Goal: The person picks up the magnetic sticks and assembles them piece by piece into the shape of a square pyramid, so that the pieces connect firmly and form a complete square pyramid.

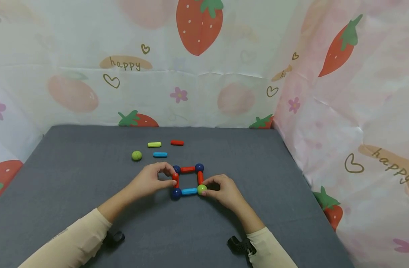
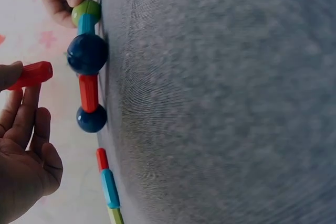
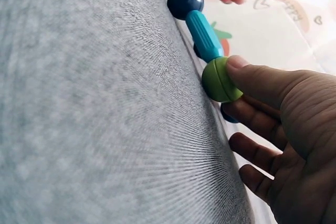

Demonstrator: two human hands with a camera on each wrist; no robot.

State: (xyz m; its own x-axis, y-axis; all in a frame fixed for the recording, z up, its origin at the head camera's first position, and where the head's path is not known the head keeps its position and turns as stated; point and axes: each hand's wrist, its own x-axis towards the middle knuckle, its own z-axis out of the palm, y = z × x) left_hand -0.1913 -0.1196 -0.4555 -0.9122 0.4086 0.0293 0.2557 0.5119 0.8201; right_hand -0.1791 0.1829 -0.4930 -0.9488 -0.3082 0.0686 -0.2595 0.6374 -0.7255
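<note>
Square frame of rods and balls [image 1: 189,191], just below the centre of the head view, on a grey surface [image 1: 258,160]; navy balls [image 1: 199,167] occupy three corners, a green corner ball [image 1: 202,190] the lower right. The left hand [image 1: 151,179] pinches a red rod [image 2: 34,75] narrowly, raised above the frame's left side and apart from it. The right hand [image 1: 224,190] pinches the green corner ball between thumb and finger. Left of upper centre lie a lime rod [image 1: 154,144], a second red rod [image 1: 177,143], a loose blue rod [image 1: 160,155] and a loose green ball [image 1: 136,156].
</note>
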